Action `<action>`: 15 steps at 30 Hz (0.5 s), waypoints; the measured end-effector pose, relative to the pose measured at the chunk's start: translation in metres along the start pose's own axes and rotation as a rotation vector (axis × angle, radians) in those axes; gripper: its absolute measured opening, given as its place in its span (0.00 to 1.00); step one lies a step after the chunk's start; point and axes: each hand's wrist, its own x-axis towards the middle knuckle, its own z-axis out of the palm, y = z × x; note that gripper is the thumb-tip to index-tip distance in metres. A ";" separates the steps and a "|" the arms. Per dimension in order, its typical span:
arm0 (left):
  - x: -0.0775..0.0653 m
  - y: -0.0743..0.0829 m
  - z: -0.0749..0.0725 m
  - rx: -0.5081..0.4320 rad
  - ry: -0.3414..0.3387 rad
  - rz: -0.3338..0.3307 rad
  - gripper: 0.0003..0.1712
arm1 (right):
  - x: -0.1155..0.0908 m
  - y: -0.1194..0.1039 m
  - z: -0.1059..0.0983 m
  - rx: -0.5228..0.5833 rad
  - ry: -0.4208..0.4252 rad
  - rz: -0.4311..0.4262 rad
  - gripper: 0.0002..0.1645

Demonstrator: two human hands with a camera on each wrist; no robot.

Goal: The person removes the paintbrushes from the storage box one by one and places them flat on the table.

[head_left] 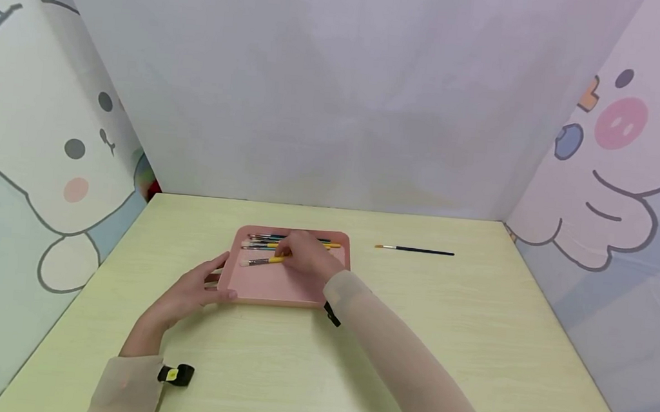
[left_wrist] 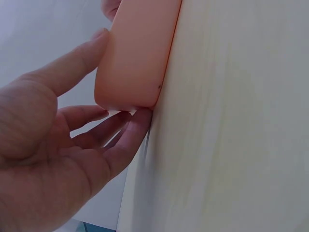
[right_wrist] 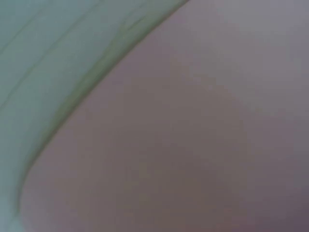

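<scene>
fingers [left_wrist: 82, 116] of the left hand [head_left: 189, 295] lie nearly straight and spread apart, pressed against the near left corner of the tray; the thumb rests on the tray's top edge and the other fingers sit under and beside the corner, as the left wrist view shows. fingers of the right hand [head_left: 308, 256] are curled together over the middle of the tray, clamped on the yellow handle of one paintbrush.

bench [head_left: 470, 346]: pale yellow-green wood grain surface, enclosed on three sides by fabric screens [head_left: 32, 144] printed with cartoon animals at left and right, plain at the back.

tray [head_left: 277, 289]: pink, rectangular, rounded corners, lying flat on the bench toward the far centre. the right wrist view shows only a blurred pink surface with a strip of the bench beside it.

held paintbrush [head_left: 258, 261]: lies across the tray with its pale bristle end pointing left, low over the tray's left half; contact with the tray floor cannot be determined.

remaining paintbrushes [head_left: 269, 240]: a small group with yellow and dark handles, lying side by side along the far edge of the tray, bristle ends to the left.

single paintbrush [head_left: 416, 250]: dark handle, lying flat on the bench to the right of the tray, well apart from it.
</scene>
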 end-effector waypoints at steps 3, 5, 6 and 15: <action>0.000 0.000 0.000 -0.004 0.003 -0.003 0.57 | -0.001 0.000 0.001 0.022 0.002 0.013 0.12; 0.000 -0.001 0.000 -0.003 0.003 -0.003 0.58 | -0.001 0.001 0.001 0.027 0.004 0.012 0.12; 0.000 -0.001 0.000 -0.002 0.003 0.000 0.57 | -0.001 0.001 0.001 0.030 0.006 0.009 0.13; -0.001 -0.002 -0.001 -0.010 -0.005 0.020 0.57 | -0.006 0.007 -0.004 0.058 0.049 -0.048 0.14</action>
